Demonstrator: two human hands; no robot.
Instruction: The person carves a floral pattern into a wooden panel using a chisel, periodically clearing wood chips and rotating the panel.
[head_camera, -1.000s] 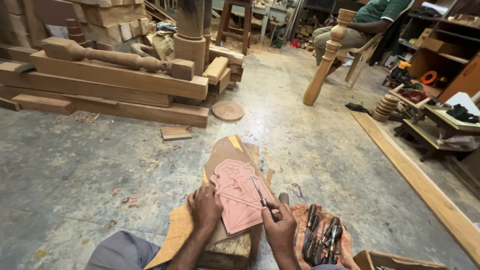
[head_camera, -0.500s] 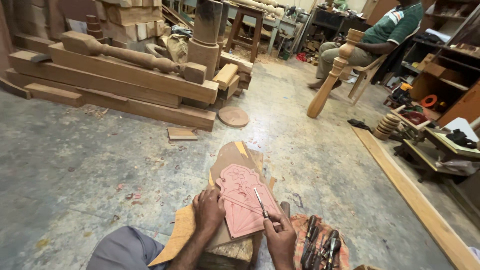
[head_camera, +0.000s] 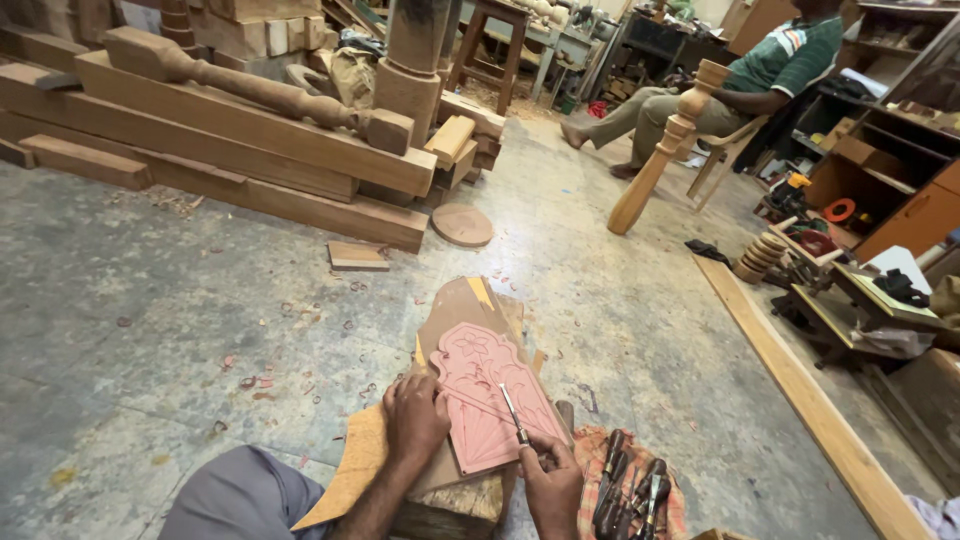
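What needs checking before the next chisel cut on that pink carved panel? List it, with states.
1. Left hand pressing on the carved panel: ok.
2. Right hand gripping the chisel: ok.
3. Chisel tip on the panel face: ok.
4. Left-hand fingers out of the blade's path: cannot tell.
5. Panel seated on the wooden block: ok.
6. Spare chisels on the cloth beside the right hand: ok.

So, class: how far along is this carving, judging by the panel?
Done: flower and leaf outlines already cut into the pink panel. In hand: left hand steadies it while right hand works a chisel near the middle. Left: the lower ribs look shallow; spare chisels lie beside it.
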